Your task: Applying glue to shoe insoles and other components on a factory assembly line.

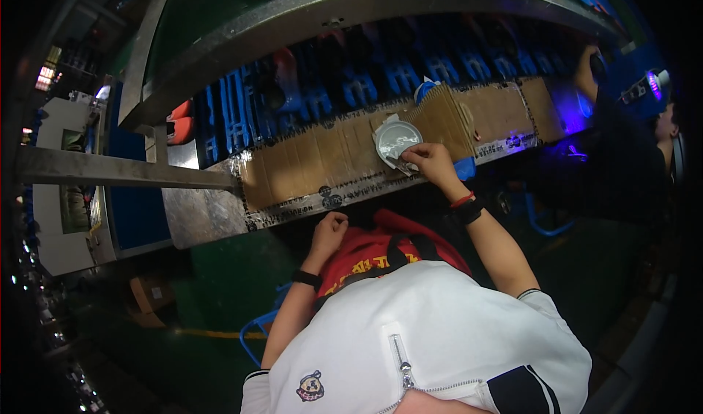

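A round, shallow whitish dish stands on the cardboard-covered bench, with crumpled pale film or paper about its rim. My right hand reaches to its near right edge. Its thumb and fingers are pinched together there; whatever is between them is too small to make out. My left hand hovers by the bench's near edge, in front of the red apron. Its fingers are curled closed, and they hide anything they may hold. Both wrists wear dark bands.
Taped cardboard covers the bench. A folded brown cardboard piece stands right of the dish, near a small blue-and-white round item. Several blue racks line the back beneath a metal shelf beam. Another person's hand is at right.
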Demonstrator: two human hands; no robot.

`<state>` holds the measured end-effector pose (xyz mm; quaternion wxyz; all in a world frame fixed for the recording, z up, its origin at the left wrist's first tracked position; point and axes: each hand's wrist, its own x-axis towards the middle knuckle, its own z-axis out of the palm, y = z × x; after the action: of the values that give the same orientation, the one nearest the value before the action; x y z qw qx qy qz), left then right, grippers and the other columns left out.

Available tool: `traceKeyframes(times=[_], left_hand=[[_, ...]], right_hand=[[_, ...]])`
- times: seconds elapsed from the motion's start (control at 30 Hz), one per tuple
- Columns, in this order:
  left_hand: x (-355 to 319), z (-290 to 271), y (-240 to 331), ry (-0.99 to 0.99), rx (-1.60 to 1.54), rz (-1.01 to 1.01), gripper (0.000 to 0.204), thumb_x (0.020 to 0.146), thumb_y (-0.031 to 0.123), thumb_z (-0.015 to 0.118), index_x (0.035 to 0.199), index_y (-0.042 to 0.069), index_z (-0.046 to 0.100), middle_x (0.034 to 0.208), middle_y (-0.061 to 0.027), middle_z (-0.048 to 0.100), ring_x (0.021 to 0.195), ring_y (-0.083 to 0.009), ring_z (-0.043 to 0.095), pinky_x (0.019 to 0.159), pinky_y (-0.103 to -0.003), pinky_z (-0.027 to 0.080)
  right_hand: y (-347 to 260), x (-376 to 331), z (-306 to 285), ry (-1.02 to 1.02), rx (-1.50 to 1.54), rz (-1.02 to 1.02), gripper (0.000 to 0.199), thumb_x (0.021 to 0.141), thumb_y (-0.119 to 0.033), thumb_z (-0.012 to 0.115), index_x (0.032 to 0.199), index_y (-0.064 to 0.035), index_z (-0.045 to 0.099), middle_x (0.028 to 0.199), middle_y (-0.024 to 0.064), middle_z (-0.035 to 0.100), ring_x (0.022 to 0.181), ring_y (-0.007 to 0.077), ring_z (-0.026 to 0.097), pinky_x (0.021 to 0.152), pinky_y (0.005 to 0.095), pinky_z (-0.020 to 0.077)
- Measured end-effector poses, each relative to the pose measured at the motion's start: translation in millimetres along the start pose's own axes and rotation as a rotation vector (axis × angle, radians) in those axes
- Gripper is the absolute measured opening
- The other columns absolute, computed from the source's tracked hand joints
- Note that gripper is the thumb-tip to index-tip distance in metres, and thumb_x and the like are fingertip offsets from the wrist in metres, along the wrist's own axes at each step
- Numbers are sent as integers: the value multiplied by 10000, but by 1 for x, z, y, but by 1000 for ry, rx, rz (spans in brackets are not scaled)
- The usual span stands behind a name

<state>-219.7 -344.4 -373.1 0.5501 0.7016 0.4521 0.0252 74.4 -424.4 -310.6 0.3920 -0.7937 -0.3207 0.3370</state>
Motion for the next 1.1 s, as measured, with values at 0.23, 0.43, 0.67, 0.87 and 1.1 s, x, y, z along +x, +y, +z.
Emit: traceKeyframes(times=[0.23,0.43,0.67,0.87,1.1], left_hand=[[-3,0,1,-3,53,0,173,836,155,616,954,30,627,587,-92,583,533,-209,590,543,-338,456],[-3,1,-11,12,25,44,174,828,153,624,947,26,633,578,-95,562,524,-201,570,536,-332,449],[3,3,-11,41,39,47,181,822,181,640,943,47,645,600,-85,563,554,-200,564,555,-328,456],[3,5,-25,38,9,38,180,822,188,639,945,57,653,609,-90,599,562,-207,605,563,-328,478],[-15,-4,-2,69,-8,-18,175,843,176,625,951,39,645,609,-79,606,521,-180,617,505,-309,488]], right_hand=[[-34,-9,-37,-237,742,186,173,887,-200,627,900,-29,647,556,-66,468,421,4,292,408,196,189],[-65,-11,-67,-326,856,122,155,912,-177,583,929,-25,608,681,-42,527,428,-6,295,393,167,186],[-98,-4,-104,-343,813,20,157,900,-172,597,932,-19,615,681,-46,533,431,-4,310,403,169,203],[-152,12,-136,-143,529,-169,152,862,-181,652,918,-41,669,630,-76,529,471,-7,310,439,192,204],[-233,63,-179,136,86,-712,195,834,-155,660,908,25,675,793,42,674,781,93,610,743,268,490]])
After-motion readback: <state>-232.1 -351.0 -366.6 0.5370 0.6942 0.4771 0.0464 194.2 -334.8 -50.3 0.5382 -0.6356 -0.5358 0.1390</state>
